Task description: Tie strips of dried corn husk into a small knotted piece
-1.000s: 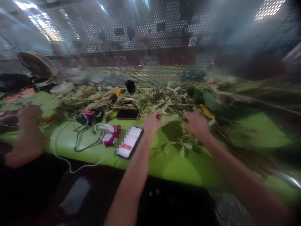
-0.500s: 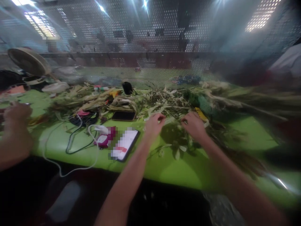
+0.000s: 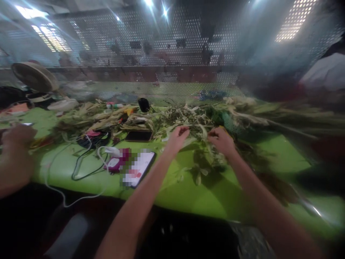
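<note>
My left hand (image 3: 180, 136) is closed in a pinch above the green table, at a thin pale leaf strip (image 3: 188, 143). To its right, my right hand (image 3: 219, 138) also has its fingers pressed together, by a curled pale leaf strip (image 3: 204, 132). Blur hides the exact grip. Behind both hands lies a heap of dried leaves and stalks (image 3: 185, 116). Small leaf scraps (image 3: 198, 172) are scattered on the table below my hands, in their shadow.
Left of my forearm lie a lit phone (image 3: 141, 167), a magenta box with a white plug (image 3: 115, 163), cables and a dark phone (image 3: 138, 136). A fan (image 3: 35, 77) and another person's hand (image 3: 18, 138) are at the left. A perforated screen (image 3: 161, 77) stands behind.
The view has shifted slightly. Both hands stay close together over the scraps, and the curled pale strip now stands up between them, near the right fingers.
</note>
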Demonstrator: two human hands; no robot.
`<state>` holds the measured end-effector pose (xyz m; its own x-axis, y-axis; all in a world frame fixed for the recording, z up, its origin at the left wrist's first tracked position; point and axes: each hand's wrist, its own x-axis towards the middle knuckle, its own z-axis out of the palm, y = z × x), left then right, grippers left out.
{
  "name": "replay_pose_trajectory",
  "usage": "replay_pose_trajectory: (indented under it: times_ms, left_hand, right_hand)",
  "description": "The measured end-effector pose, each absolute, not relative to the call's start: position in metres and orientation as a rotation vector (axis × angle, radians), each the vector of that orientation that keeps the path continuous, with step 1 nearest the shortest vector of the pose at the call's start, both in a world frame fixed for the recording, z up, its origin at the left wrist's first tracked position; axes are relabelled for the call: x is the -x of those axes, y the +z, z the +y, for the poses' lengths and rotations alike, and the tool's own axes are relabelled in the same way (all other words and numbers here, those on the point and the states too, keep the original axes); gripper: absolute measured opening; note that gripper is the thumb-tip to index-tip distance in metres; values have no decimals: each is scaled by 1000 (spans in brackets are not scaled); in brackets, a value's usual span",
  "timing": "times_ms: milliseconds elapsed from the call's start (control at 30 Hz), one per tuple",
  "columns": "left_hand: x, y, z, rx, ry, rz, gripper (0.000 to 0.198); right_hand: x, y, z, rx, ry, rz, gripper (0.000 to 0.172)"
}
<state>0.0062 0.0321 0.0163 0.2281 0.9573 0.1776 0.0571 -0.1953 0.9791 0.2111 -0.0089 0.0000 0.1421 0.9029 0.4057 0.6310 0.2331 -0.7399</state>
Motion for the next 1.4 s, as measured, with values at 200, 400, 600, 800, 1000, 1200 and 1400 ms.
replay_pose_trajectory:
  times_ms: [200, 400, 600, 800, 1000, 1200, 1400]
  left_hand:
    - [-37, 34, 22, -1382, 893, 664, 30]
    - [-51, 13, 29, -1482, 1006, 727, 20]
    - [-39, -1, 34, -1662, 1009, 802, 15]
    - [-37, 1, 30, -1538, 1078, 808, 12]
    - [-34, -1, 37, -1618, 1081, 814, 14]
    - [-25, 7, 36, -1879, 1148, 881, 20]
    - [-28, 29, -3, -1904, 1453, 894, 24]
  right_hand:
    - [-207, 3, -17, 997, 919, -1057, 24]
    - [-201, 5, -20, 989, 906, -1032, 22]
    - [-193, 12, -27, 1037, 881, -1066, 27]
    - [-188, 14, -31, 1134, 830, -1005, 18]
    - [-195, 17, -33, 1183, 780, -1064, 21]
    - [-203, 20, -34, 1315, 610, -1126, 21]
    - [-203, 11, -29, 1168, 745, -854, 25]
